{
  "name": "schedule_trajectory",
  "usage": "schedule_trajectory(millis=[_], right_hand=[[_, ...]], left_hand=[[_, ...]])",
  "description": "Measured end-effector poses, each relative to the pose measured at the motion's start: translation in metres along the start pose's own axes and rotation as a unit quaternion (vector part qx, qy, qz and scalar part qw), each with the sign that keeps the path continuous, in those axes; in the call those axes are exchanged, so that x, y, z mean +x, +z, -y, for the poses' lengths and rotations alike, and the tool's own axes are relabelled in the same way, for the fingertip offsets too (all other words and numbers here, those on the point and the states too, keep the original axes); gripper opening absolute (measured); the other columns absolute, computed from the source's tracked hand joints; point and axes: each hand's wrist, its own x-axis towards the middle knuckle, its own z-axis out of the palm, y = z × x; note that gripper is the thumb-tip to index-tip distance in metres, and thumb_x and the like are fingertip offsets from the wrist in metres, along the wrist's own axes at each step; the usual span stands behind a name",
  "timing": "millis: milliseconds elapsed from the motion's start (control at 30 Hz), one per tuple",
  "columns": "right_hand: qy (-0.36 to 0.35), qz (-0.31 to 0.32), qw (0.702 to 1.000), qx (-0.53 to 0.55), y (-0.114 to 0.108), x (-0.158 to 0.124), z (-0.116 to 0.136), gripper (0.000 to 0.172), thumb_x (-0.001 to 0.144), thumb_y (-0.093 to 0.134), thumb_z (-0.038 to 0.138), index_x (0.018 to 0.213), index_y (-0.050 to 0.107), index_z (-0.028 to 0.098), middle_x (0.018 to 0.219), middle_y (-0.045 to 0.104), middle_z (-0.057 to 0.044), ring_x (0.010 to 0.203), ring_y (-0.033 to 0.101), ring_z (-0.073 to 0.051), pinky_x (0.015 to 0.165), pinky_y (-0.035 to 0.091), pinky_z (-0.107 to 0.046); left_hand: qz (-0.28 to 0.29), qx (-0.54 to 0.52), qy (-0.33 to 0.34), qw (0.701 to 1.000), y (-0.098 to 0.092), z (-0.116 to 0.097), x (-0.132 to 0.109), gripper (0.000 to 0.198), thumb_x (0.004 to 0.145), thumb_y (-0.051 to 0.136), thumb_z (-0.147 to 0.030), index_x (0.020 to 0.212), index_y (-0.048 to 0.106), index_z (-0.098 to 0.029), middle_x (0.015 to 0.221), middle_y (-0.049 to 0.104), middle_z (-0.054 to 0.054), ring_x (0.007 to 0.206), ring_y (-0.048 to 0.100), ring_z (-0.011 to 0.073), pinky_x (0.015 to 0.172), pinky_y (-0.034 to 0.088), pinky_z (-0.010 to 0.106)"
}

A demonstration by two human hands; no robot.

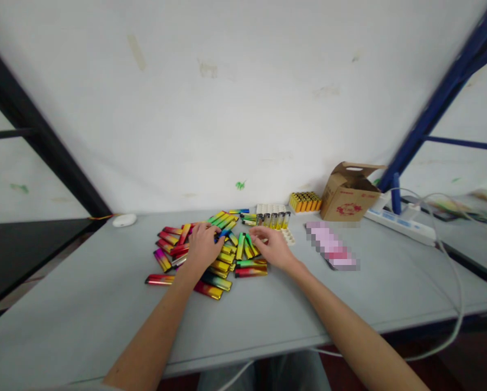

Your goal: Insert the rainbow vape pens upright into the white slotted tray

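Observation:
A loose heap of several colourful lighters (222, 265) in red, yellow and green lies on the grey table (84, 309). My left hand (203, 244) rests on the heap with its fingers curled over a lighter near the middle. My right hand (272, 245) sits at the heap's right edge, fingers bent and pinched on a yellow-green lighter (249, 245). Behind the heap stands a white tray (272, 216) with a row of upright lighters in it.
A block of yellow lighters (305, 201) and an open cardboard box (349, 193) stand at the back right. A white power strip (402, 224) with cables runs along the right. A white oval object (124, 220) lies at the back left. A blurred pink item (333, 247) lies right of my hand.

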Motion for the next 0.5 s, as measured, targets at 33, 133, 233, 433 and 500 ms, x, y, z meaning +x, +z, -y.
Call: schedule_trajectory(millis=[33,133,233,433,500], right_hand=[[-0.001,-0.003,1.0,-0.007,-0.001,0.0,0.002,0.022,0.087,0.055,0.026,0.101,0.068,0.016,0.098,0.074,-0.009,0.085,0.069,-0.02,0.076,0.054,-0.033],[0.001,-0.009,1.0,-0.021,-0.004,-0.001,0.006,0.021,0.087,0.054,0.026,0.098,0.069,0.016,0.094,0.074,-0.007,0.079,0.067,-0.018,0.072,0.053,-0.03],[-0.01,-0.009,0.999,-0.04,-0.006,-0.001,0.007,0.021,0.088,0.053,0.026,0.096,0.069,0.016,0.092,0.074,-0.007,0.077,0.066,-0.017,0.07,0.052,-0.029],[-0.083,0.035,0.99,-0.108,-0.013,-0.005,0.009,0.019,0.087,0.054,0.025,0.096,0.071,0.019,0.091,0.074,-0.005,0.077,0.065,-0.018,0.073,0.049,-0.03],[-0.144,0.073,0.981,-0.111,-0.014,-0.008,0.011,0.018,0.084,0.06,0.029,0.096,0.071,0.02,0.094,0.072,-0.005,0.086,0.065,-0.021,0.081,0.048,-0.033]], left_hand=[[-0.004,-0.004,-0.001,1.0,-0.001,0.001,0.001,0.022,0.082,0.057,-0.033,0.093,0.069,-0.019,0.106,0.065,0.012,0.108,0.054,0.03,0.098,0.042,0.044],[-0.02,-0.018,-0.007,1.0,-0.003,0.007,0.005,0.022,0.083,0.054,-0.032,0.093,0.068,-0.019,0.104,0.066,0.011,0.105,0.056,0.0284,0.098,0.042,0.043],[-0.027,-0.025,-0.008,0.999,-0.004,0.013,0.008,0.024,0.086,0.049,-0.032,0.093,0.067,-0.018,0.102,0.068,0.011,0.102,0.059,0.0277,0.097,0.042,0.044],[-0.025,-0.083,0.024,0.996,-0.007,0.005,0.009,0.024,0.084,0.048,-0.031,0.086,0.067,-0.018,0.095,0.07,0.01,0.097,0.061,0.0261,0.094,0.045,0.042],[-0.031,-0.129,0.047,0.99,-0.009,0.001,0.009,0.026,0.085,0.045,-0.031,0.086,0.067,-0.018,0.095,0.071,0.01,0.095,0.062,0.0247,0.093,0.047,0.04]])
